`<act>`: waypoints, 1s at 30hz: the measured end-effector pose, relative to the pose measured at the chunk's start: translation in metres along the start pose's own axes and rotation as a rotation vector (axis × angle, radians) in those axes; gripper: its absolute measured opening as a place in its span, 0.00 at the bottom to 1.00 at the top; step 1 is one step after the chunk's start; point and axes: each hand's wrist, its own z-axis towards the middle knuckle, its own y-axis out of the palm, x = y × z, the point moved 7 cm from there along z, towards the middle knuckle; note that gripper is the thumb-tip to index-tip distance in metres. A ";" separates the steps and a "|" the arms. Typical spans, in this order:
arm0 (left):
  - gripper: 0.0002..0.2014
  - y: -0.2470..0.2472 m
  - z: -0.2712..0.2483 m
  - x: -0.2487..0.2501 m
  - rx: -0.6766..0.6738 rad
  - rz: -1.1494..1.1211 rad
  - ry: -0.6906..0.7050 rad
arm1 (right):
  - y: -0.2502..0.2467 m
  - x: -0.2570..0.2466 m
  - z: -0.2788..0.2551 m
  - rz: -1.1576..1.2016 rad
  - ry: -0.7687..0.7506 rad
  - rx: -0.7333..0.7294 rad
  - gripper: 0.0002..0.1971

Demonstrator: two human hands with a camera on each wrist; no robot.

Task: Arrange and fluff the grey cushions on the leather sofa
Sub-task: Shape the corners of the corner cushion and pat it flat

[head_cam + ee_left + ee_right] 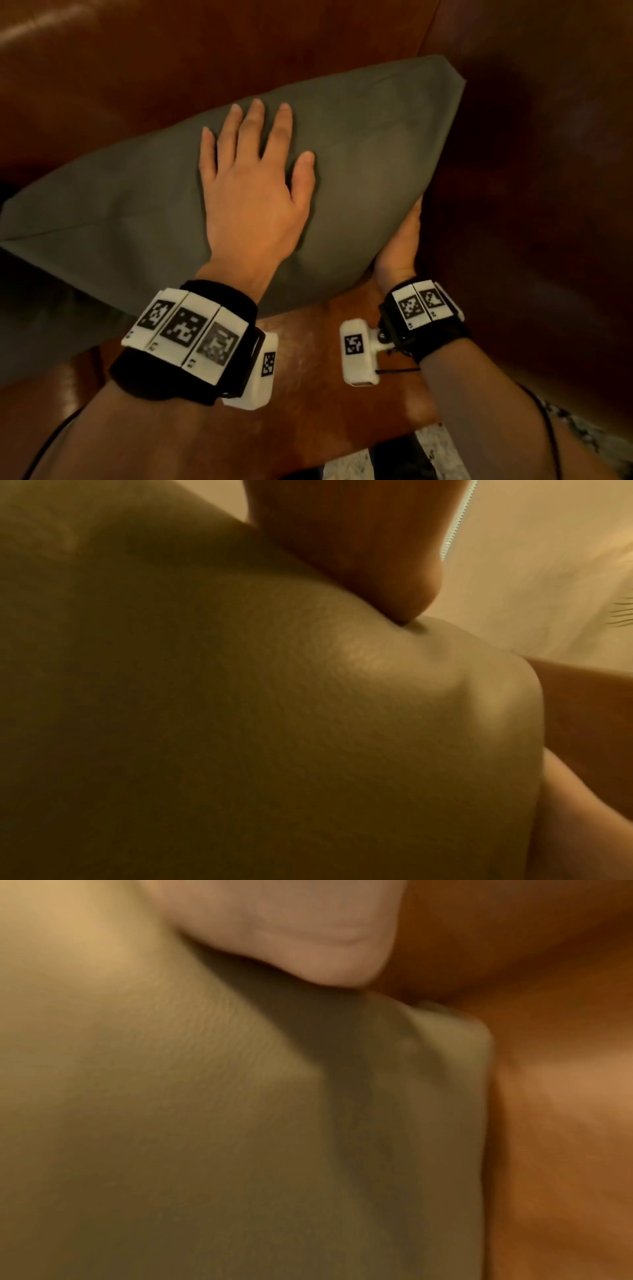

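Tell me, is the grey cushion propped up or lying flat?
Propped, tilted: the grey cushion leans into the sofa corner, left hand flat on its face.

A large grey fabric cushion (342, 171) leans in the corner of a brown leather sofa (171, 51). The left hand (253, 192) lies flat on its face, fingers spread; the right hand (400, 246) touches its right edge.

Black wristbands (191, 346) with white coded marker tiles (416, 303), thin black cables (544, 425)
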 end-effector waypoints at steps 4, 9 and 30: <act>0.29 -0.004 0.003 -0.004 0.010 -0.019 0.005 | -0.013 0.055 -0.018 -0.155 0.178 -0.113 0.29; 0.28 -0.006 0.008 -0.006 0.049 -0.040 0.023 | -0.030 0.026 -0.030 -0.191 -0.056 -0.005 0.31; 0.29 0.147 -0.220 -0.081 -0.650 0.760 0.906 | 0.013 -0.025 -0.024 -0.323 -0.183 -0.250 0.45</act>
